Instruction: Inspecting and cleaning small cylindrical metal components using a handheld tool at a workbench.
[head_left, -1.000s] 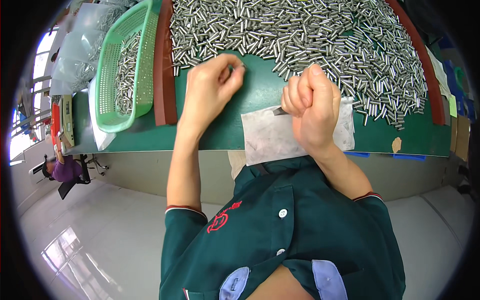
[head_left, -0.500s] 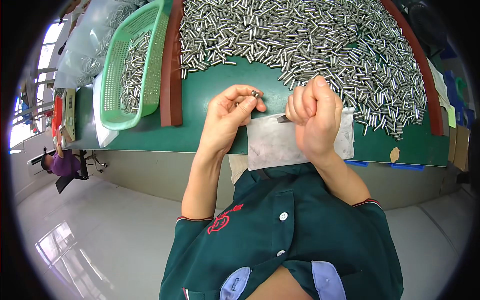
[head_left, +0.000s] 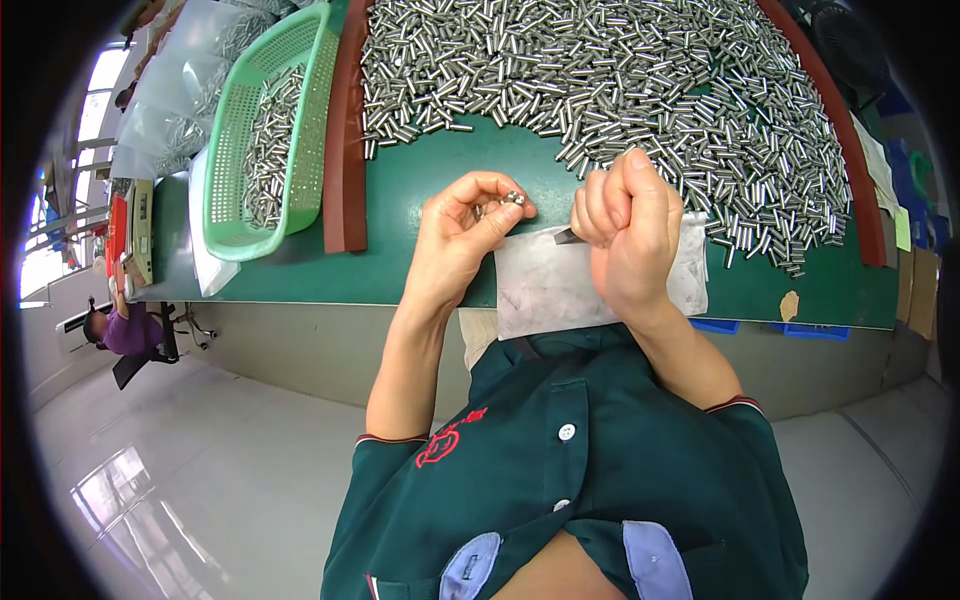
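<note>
Between the thumb and fingers of my left hand (head_left: 468, 228) are small shiny metal pins (head_left: 514, 197), one with its round end showing. My right hand (head_left: 632, 225) is closed in a fist around a thin dark tool (head_left: 567, 237); only its flat tip sticks out toward the left hand, and the rest is hidden in the palm. Under the right hand lies a smudged white cloth (head_left: 545, 290) at the table's near edge. Beyond both hands, a wide heap of the same metal pins (head_left: 600, 80) covers the green table (head_left: 430, 165).
A green plastic basket (head_left: 220, 190) holding more pins stands at the left. Dark red strips (head_left: 346, 190) border the heap on either side. Clear plastic bags (head_left: 165, 115) of pins lie at the far left. A person in purple (head_left: 132, 328) sits farther off.
The fingers of my left hand have shifted slightly, turning the pins so a round end faces up. My right hand has barely moved.
</note>
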